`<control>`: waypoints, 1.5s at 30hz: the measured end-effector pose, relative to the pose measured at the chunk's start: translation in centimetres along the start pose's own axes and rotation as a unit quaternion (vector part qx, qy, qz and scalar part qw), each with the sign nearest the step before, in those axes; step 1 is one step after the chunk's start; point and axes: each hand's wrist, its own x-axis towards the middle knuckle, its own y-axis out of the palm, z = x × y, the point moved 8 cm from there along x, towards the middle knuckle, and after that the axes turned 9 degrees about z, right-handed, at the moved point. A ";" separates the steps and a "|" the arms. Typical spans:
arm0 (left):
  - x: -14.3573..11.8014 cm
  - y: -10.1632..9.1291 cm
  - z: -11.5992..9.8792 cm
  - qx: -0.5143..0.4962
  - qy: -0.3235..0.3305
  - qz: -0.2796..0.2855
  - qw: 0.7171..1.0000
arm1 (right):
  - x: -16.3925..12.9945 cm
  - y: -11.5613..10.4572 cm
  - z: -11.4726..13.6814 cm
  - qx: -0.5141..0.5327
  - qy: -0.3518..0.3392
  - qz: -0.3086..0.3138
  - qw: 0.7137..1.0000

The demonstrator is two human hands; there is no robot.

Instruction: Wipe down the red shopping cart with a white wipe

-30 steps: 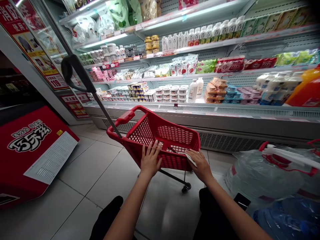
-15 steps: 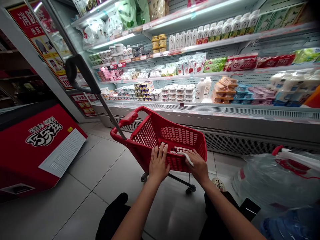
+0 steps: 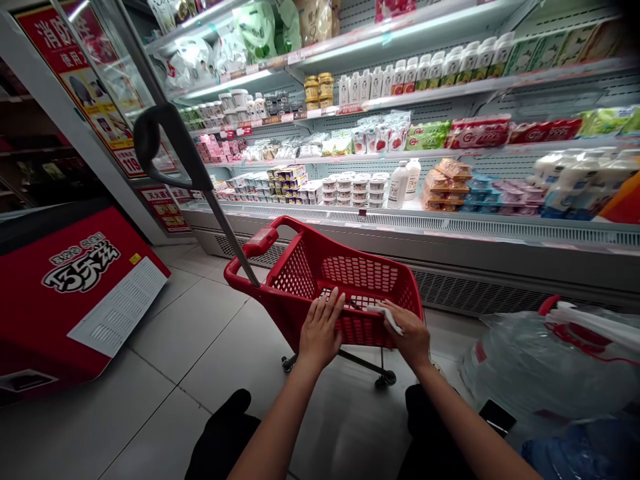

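Note:
A red plastic shopping basket (image 3: 350,267) on small wheels stands on the tiled floor in front of me. Its black pull handle (image 3: 170,143) sticks up to the upper left. My left hand (image 3: 320,330) lies flat on the basket's near rim, fingers spread. My right hand (image 3: 410,333) rests on the same rim further right and presses a white cloth (image 3: 391,321) against it. My knees in dark trousers show at the bottom of the view.
A lit chilled display (image 3: 410,167) with yogurt cups, bottles and packets runs behind the basket. A red freezer cabinet (image 3: 75,293) stands at the left. Large clear water jugs (image 3: 540,367) lie at the right. Grey floor tiles (image 3: 180,347) lie between.
The view has drifted slightly, so the basket sits a little further right and lower. My right hand with the cloth has shifted along the rim; my left hand stays on it.

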 end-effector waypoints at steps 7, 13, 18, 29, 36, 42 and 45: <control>-0.1 -1.2 3.4 0.016 -0.041 -0.034 0.998 | -3.3 -2.9 -5.4 -0.026 0.082 -0.044 0.995; 0.2 -0.8 3.3 0.003 -0.062 -0.039 0.997 | -0.6 0.1 0.8 -0.028 0.029 -0.010 0.999; 0.0 -0.8 2.7 0.009 -0.065 -0.029 0.997 | 2.1 3.4 8.1 -0.025 -0.062 0.035 0.997; -1.1 -1.8 5.4 0.030 -0.061 -0.040 0.997 | -1.9 -1.3 1.7 -0.064 -0.076 0.025 0.995; -0.3 -1.0 3.1 0.025 -0.074 -0.042 0.996 | 0.4 0.3 3.6 -0.043 -0.055 -0.015 0.997; 0.1 -1.1 2.2 0.067 -0.057 -0.037 0.995 | 4.8 5.4 11.5 0.015 -0.133 -0.006 0.991; 0.0 -1.1 2.4 0.081 -0.034 -0.033 0.996 | 4.2 4.7 10.6 0.007 -0.143 0.008 0.990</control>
